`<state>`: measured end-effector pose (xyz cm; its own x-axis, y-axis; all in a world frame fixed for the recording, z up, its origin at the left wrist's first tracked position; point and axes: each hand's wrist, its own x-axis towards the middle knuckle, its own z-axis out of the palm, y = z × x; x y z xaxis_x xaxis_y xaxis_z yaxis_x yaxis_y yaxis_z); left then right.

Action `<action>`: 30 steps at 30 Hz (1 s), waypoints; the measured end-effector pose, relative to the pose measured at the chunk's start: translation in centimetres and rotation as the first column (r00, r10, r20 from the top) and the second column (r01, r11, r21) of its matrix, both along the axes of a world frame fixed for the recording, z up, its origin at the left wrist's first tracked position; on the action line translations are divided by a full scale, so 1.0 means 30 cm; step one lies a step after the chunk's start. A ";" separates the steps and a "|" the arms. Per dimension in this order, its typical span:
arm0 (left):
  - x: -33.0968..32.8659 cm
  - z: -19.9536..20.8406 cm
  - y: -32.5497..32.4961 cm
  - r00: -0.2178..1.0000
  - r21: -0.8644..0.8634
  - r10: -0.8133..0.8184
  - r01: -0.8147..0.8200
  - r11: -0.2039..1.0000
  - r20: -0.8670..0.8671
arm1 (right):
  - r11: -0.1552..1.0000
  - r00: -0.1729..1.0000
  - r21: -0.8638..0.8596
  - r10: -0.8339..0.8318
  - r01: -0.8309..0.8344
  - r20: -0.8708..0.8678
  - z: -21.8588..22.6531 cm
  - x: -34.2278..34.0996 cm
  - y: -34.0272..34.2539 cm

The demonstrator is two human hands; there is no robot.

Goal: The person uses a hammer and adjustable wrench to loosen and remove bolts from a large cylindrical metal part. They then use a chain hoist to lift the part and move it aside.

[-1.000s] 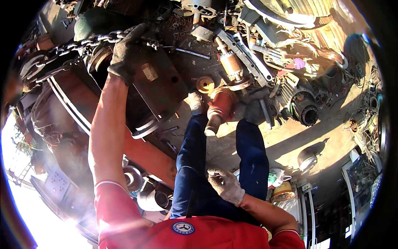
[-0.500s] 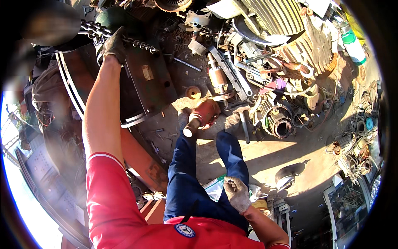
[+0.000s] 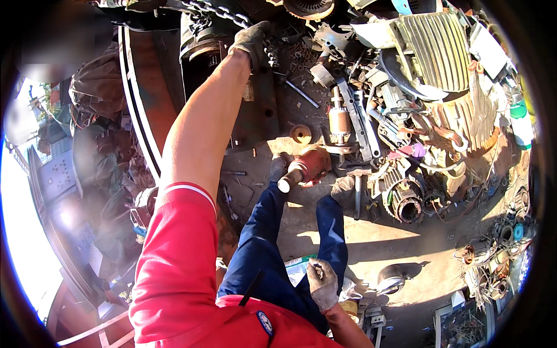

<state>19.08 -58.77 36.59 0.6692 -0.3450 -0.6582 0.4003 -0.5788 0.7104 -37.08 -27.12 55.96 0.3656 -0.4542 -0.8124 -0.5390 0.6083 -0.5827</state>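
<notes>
My left hand (image 3: 250,45), in a grey work glove, reaches far forward with its fingers wrapped round a steel chain (image 3: 220,10). Links run up and left from the fist, and a loose end hangs on its right side. Just left of that hand sits a round dark metal housing (image 3: 204,53) with an opening in its front. Below the hand lies a dark metal plate (image 3: 258,119). My right hand (image 3: 323,284), gloved too, is curled closed by my right thigh; whatever it may hold is hidden.
Between my feet lies a red tool-like machine part (image 3: 313,165) with a protruding shaft. A hammer (image 3: 357,194) rests beside my right foot. Motor rotors (image 3: 339,119), stators (image 3: 406,203) and a ribbed casing (image 3: 435,49) are heaped ahead to the right. A dark rounded part (image 3: 393,278) lies on the floor.
My left hand has moved right across the plate with the chain, uncovering the round housing. The whole view has shifted as well. My right hand stays curled by the thigh.
</notes>
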 end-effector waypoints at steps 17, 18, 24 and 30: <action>-0.069 0.093 0.072 0.997 -0.051 -0.073 0.074 0.996 0.029 | 1.000 1.000 -0.024 0.015 -0.015 -0.009 0.000 0.013 0.054; -0.055 0.078 0.086 0.995 -0.127 -0.085 0.092 0.988 0.060 | 0.999 0.999 0.051 -0.007 0.009 -0.038 0.012 0.020 0.044; 0.039 0.027 0.121 0.988 -0.203 -0.134 0.147 0.968 0.077 | 0.997 0.998 0.067 0.035 -0.032 -0.058 0.011 0.021 0.029; 0.116 -0.015 0.140 0.984 -0.269 0.036 -0.083 0.960 -0.177 | 0.998 1.000 0.061 0.025 -0.024 -0.016 0.027 0.052 0.039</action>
